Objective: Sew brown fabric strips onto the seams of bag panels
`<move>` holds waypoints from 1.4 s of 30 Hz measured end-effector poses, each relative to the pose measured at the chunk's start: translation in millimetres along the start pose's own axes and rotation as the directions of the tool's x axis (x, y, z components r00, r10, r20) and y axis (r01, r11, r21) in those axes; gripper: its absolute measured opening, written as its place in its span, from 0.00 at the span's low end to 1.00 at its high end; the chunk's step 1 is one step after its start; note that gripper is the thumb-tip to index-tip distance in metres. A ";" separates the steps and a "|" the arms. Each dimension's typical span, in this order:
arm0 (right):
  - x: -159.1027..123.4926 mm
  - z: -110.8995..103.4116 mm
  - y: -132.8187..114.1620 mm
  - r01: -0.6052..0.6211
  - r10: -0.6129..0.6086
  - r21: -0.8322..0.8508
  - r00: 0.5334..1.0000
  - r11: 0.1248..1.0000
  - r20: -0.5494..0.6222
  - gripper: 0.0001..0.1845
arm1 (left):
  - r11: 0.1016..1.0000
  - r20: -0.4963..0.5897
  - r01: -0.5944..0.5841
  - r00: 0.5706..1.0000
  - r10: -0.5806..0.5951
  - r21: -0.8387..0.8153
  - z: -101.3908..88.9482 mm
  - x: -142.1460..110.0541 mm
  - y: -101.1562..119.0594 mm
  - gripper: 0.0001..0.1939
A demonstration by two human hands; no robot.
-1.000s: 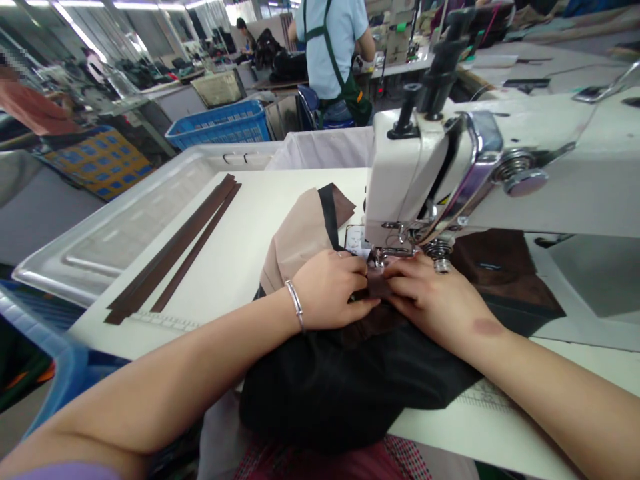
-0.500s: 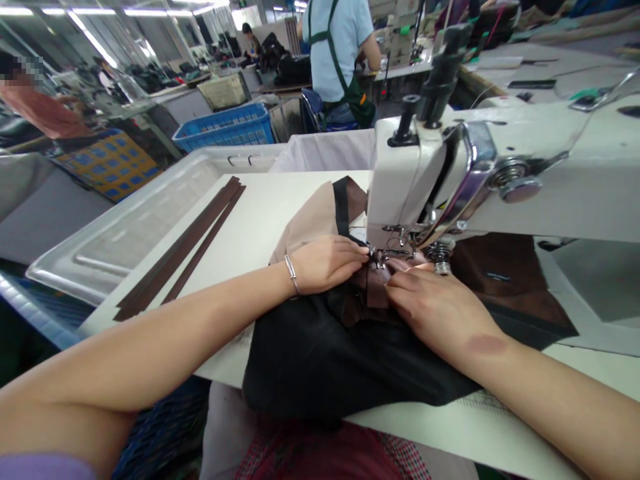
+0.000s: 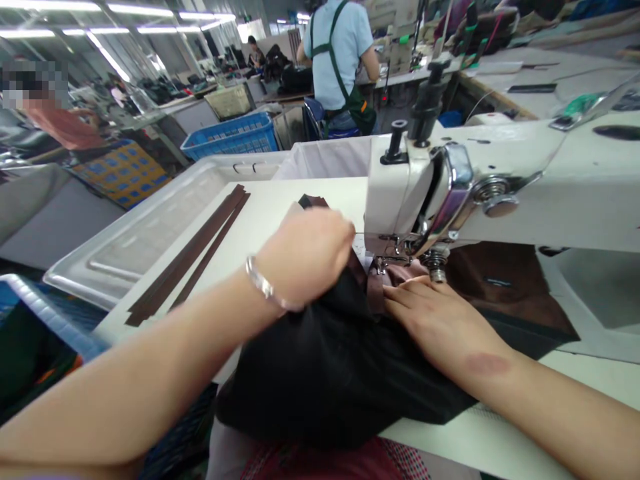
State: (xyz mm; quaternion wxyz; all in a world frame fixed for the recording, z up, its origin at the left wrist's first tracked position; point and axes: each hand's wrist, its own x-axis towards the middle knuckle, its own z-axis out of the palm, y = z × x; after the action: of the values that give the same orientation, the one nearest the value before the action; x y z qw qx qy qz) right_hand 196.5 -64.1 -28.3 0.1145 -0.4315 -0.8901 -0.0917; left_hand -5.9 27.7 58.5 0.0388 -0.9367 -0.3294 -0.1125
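Black and brown fabric point(image 3: 320, 373) lies bunched across the table edge and hangs toward my lap. My left hand point(image 3: 313, 253), a bracelet at its wrist, is closed on the fabric left of the needle; motion blurs it and its fingertips are hidden. Close to the presser foot point(image 3: 381, 265), my right hand point(image 3: 433, 313) rests low with its fingers bent onto the fabric, gripping it. A brown strip point(image 3: 375, 293) runs down from beneath the foot. The white sewing machine point(image 3: 545, 193) stands over the right side of the work.
Dark brown strips point(image 3: 193, 257) lie on the white tabletop point(image 3: 280, 207) at left. Beyond them is a clear plastic tray point(image 3: 135, 230). Blue crates point(image 3: 233, 137) and a yellow crate point(image 3: 125, 173) stand farther off. A person in a light blue shirt point(image 3: 337, 60) sits ahead, facing away.
My left hand has moved left and up from the presser foot, closing and pulling the fabric's upper part with it. My right hand stays nearly in place. The view has shifted slightly.
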 end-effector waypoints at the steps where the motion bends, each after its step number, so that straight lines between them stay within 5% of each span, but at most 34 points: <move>1: -0.1 0.2 -0.2 0.004 -0.004 -0.004 1.000 1.000 -0.004 0.13 | 0.999 0.051 -0.032 0.998 0.033 -0.018 3.5 -16.6 18.1 0.16; 3: -0.4 0.2 -0.1 0.008 -0.008 -0.001 1.000 1.000 -0.008 0.13 | 1.000 0.114 -0.005 0.993 0.008 -0.026 22.6 -41.7 40.0 0.19; 5: -1.4 0.0 0.8 0.001 -0.002 0.036 1.000 0.999 0.022 0.14 | 0.999 0.123 0.009 0.992 -0.004 -0.046 49.0 -51.7 38.6 0.20; 8: -3.5 -0.5 2.5 -0.028 0.016 0.117 0.995 0.993 0.100 0.17 | 0.982 0.087 -0.124 0.987 0.137 -0.141 81.8 -43.2 7.5 0.21; 12: -4.4 -2.6 2.4 -0.058 0.032 0.169 0.988 0.984 0.150 0.16 | 0.887 -0.013 -0.306 0.947 0.321 -0.347 99.5 -18.6 -31.6 0.21; 16: -3.5 -5.6 1.2 -0.087 0.059 0.173 0.985 0.981 0.164 0.15 | 0.815 -0.115 -0.399 0.914 0.389 -0.420 99.7 -5.0 -38.5 0.17; 19: -1.4 -6.6 2.0 -0.089 0.062 0.171 0.986 0.981 0.155 0.15 | 0.782 -0.087 -0.474 0.871 0.483 -0.404 88.7 -5.6 -26.5 0.13; 22: 3.6 -5.5 3.5 -0.091 0.076 0.147 0.991 0.985 0.107 0.14 | 0.856 0.023 -0.358 0.919 0.394 -0.374 72.6 -13.6 -5.0 0.16; 25: 7.6 -2.8 4.5 -0.093 0.085 0.111 0.994 0.990 0.070 0.11 | 0.913 0.075 -0.134 0.982 0.176 -0.386 65.6 -22.6 12.7 0.15; 29: 2.4 0.4 4.5 -0.085 0.078 0.126 0.995 0.988 0.058 0.10 | 0.853 0.037 0.055 0.998 -0.042 -0.519 76.5 -25.6 13.7 0.14; 36: -7.8 0.6 2.3 -0.097 0.090 0.164 0.995 0.982 0.048 0.14 | 0.853 0.019 0.009 1.000 0.002 -0.521 77.1 -26.1 13.2 0.10; 40: -4.6 2.2 4.0 -0.113 0.111 0.202 0.994 0.973 0.022 0.11 | 0.901 0.083 0.080 0.995 -0.049 -0.427 66.7 -34.1 19.8 0.19; 42: -2.9 3.6 6.3 -0.125 0.124 0.213 0.992 0.969 0.018 0.11 | 0.890 0.064 0.052 0.998 -0.026 -0.453 68.8 -35.5 17.8 0.12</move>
State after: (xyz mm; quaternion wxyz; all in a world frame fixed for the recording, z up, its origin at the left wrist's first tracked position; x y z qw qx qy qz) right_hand 202.8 -61.4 -32.1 0.1635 -0.4721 -0.8661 0.0128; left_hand -9.0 2.4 -16.7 -0.1928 -0.9157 -0.3136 -0.1609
